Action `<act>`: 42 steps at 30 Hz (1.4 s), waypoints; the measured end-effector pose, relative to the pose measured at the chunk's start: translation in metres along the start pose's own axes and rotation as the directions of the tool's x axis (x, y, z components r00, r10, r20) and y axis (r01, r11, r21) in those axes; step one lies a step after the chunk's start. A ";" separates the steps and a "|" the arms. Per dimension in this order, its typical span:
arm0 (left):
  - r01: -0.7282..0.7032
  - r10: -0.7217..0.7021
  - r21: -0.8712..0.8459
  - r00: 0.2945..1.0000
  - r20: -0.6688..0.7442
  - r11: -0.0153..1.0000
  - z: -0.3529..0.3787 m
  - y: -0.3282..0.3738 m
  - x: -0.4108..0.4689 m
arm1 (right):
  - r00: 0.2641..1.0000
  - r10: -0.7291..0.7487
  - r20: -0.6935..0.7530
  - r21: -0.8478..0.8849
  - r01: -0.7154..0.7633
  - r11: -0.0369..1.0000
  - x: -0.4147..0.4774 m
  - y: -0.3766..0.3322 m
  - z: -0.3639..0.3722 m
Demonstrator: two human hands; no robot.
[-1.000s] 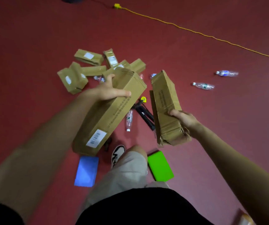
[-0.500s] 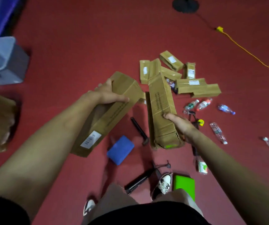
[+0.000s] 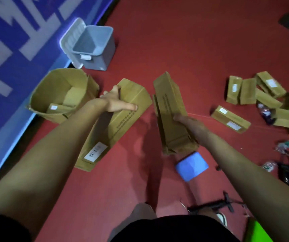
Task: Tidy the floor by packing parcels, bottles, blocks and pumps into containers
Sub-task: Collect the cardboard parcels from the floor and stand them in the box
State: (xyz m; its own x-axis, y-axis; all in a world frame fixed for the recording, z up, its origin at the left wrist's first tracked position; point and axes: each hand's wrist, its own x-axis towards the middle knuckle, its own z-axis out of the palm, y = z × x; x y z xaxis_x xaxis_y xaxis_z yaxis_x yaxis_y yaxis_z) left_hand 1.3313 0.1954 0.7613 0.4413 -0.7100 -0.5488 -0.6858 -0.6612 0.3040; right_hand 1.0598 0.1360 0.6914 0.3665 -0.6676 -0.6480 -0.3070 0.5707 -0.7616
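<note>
The left hand (image 3: 115,102) holds a long parcel (image 3: 122,126) just right of the open cardboard box (image 3: 40,91), with the thumb flat on its top face and the fingers wrapped over the far edge. The right hand (image 3: 190,124) clamps a second long parcel (image 3: 170,102) farther right of the box, its fingers curled beneath and mostly hidden. Both parcels hang tilted in the air. The left one is gripped near its far end, so it could swing and slip. The box has soft, bowed walls and already holds a small parcel (image 3: 58,108). A long parcel dropped crosswise could jam on the rim or tip the box. A blue block (image 3: 191,165) on the floor, well right of the box, is a trip risk.
</note>
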 end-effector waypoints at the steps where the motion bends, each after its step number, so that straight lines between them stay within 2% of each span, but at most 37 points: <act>1: 0.021 -0.021 -0.027 1.000 0.004 0.999 -0.009 -0.021 -0.001 | 0.999 -0.017 0.028 -0.020 0.017 1.000 0.004 -0.005 0.020; 6: 0.118 -0.122 -0.141 0.992 -0.022 0.983 -0.047 -0.104 -0.007 | 0.984 -0.015 0.180 -0.086 0.031 0.996 0.027 -0.027 0.095; 11: 0.194 -0.205 -0.209 0.978 -0.032 0.958 -0.073 -0.152 -0.005 | 0.972 -0.005 0.234 -0.169 0.046 0.985 0.044 -0.056 0.144; 18: 0.265 -0.303 -0.306 0.949 -0.082 0.914 -0.111 -0.187 0.039 | 0.940 0.037 0.340 -0.281 0.064 0.958 0.113 -0.112 0.192; 21: 0.292 -0.330 -0.347 0.942 -0.057 0.892 -0.134 -0.194 0.068 | 0.934 0.049 0.353 -0.319 0.071 0.945 0.161 -0.141 0.215; 30: 0.403 -0.451 -0.425 0.892 -0.014 0.810 -0.191 -0.222 0.156 | 0.899 0.028 0.438 -0.485 0.210 0.849 0.279 -0.247 0.285; 35: 0.444 -0.529 -0.516 0.849 -0.021 0.733 -0.217 -0.262 0.191 | 0.883 0.091 0.460 -0.546 0.200 0.813 0.334 -0.287 0.334; 42: 0.489 -0.609 -0.622 0.793 0.024 0.612 -0.250 -0.336 0.252 | 0.830 0.097 0.549 -0.585 0.299 0.754 0.404 -0.321 0.420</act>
State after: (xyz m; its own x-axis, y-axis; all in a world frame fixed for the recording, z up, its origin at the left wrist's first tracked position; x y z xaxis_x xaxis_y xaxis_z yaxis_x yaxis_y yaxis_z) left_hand 1.8175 0.1779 0.7157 0.7535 -0.1541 -0.6391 0.1562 -0.9023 0.4017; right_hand 1.6755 -0.1162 0.6759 0.7571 -0.2364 -0.6090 -0.6353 -0.0492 -0.7707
